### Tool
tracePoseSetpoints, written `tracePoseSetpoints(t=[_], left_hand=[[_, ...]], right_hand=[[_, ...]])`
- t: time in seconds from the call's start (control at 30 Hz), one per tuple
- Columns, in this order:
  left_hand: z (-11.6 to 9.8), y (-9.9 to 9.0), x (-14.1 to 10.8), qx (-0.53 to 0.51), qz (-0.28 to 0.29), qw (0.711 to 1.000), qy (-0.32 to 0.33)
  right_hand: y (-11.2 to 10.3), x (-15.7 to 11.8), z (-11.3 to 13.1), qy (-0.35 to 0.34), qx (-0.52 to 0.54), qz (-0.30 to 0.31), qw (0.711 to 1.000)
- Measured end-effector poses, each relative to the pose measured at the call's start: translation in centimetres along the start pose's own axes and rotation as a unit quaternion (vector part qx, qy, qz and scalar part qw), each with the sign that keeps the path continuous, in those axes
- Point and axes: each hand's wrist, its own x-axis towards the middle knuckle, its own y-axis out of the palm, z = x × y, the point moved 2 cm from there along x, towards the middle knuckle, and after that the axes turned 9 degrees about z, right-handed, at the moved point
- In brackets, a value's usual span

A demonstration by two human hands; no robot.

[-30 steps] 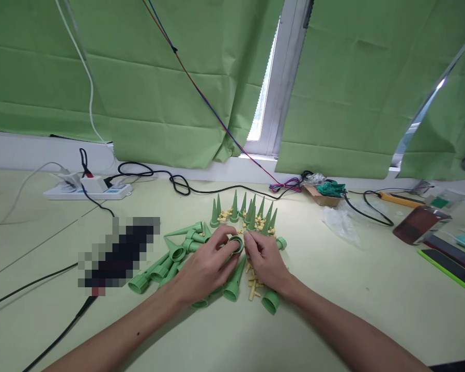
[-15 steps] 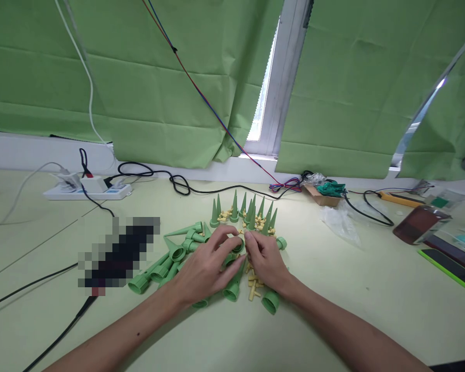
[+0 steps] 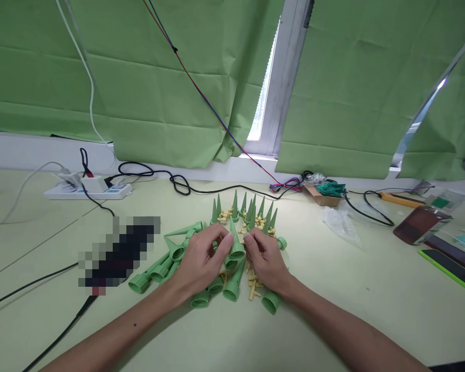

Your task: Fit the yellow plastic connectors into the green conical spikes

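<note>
My left hand [image 3: 205,257] is closed on a green cone [image 3: 235,243], its pointed end up and its wide open end toward me. Close on the right, my right hand [image 3: 266,257] is pinched shut; what its fingertips hold is too small and hidden to name. Several green cones [image 3: 140,282] lie on their sides left of and below my hands. Behind my hands stand several upright green cones [image 3: 235,206] with small yellow pieces among them. More yellow pieces [image 3: 252,290] lie beneath my right hand.
A white power strip [image 3: 89,192] and black cables are at the back left. Toward the right are a small cardboard box [image 3: 321,196], a clear plastic bag [image 3: 341,225], a dark red object [image 3: 420,225] and a green-edged phone [image 3: 451,268]. A blurred dark object lies left.
My left hand, spread out over the pile before, has closed on a green cone and now holds it near my right hand. My right hand has barely moved.
</note>
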Motion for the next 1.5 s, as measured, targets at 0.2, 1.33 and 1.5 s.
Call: tracePoseSetpoints(t=[0.2, 1.33, 1.5], left_hand=[[0.2, 0.3, 0.4, -0.055, 0.031, 0.997, -0.05], [0.4, 0.5, -0.4, 0.139, -0.01, 0.977, 0.162], [0.5, 0.5, -0.4, 0.154, 0.009, 0.972, 0.176]], right_hand=[[0.0, 0.0, -0.1, -0.007, 0.006, 0.003, 1.0], [-0.3, 0.5, 0.9, 0.001, -0.095, -0.011, 0.995], [-0.3, 0.5, 0.6, 0.012, -0.076, -0.005, 0.997]])
